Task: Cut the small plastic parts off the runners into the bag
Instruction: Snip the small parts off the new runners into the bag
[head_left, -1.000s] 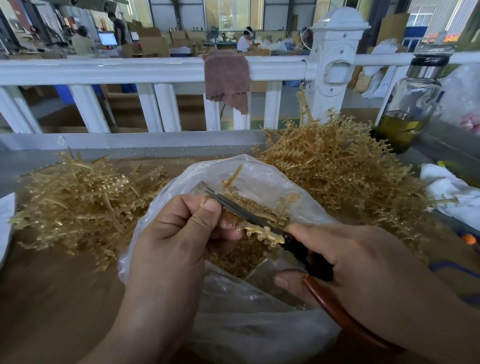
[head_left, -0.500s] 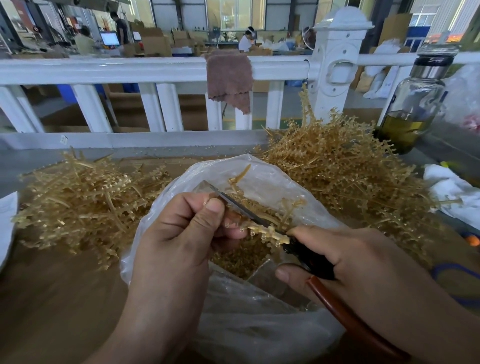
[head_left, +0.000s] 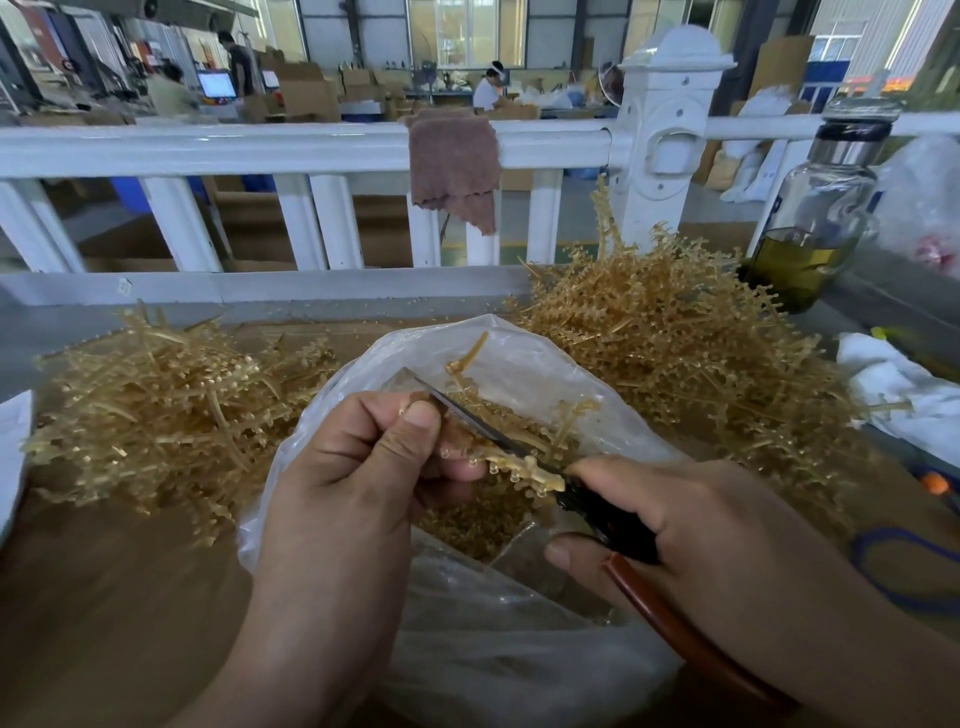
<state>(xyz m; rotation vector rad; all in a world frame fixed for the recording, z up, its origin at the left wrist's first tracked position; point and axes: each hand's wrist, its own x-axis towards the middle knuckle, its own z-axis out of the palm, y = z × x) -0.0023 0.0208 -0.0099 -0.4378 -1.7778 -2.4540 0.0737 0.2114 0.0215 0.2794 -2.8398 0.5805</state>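
Observation:
A clear plastic bag (head_left: 519, 649) lies open in front of me, with small amber parts (head_left: 483, 525) heaped inside. My left hand (head_left: 353, 483) pinches a short amber runner (head_left: 524, 467) over the bag's mouth. My right hand (head_left: 717, 540) grips scissors (head_left: 597, 506) with a brown handle; the dark blades reach up and left along the runner, past my left thumb. Further runners stand in the bag behind the blades.
A pile of amber runners (head_left: 171, 415) lies on the brown table at the left, a larger pile (head_left: 675, 343) at the right. A white railing (head_left: 260, 150) with a brown cloth (head_left: 452, 166) runs behind. A glass bottle (head_left: 810, 218) and white cloth (head_left: 898, 389) sit far right.
Both hands stay over the bag's mouth. The runner and the scissors keep almost the same pose; my view has shifted slightly.

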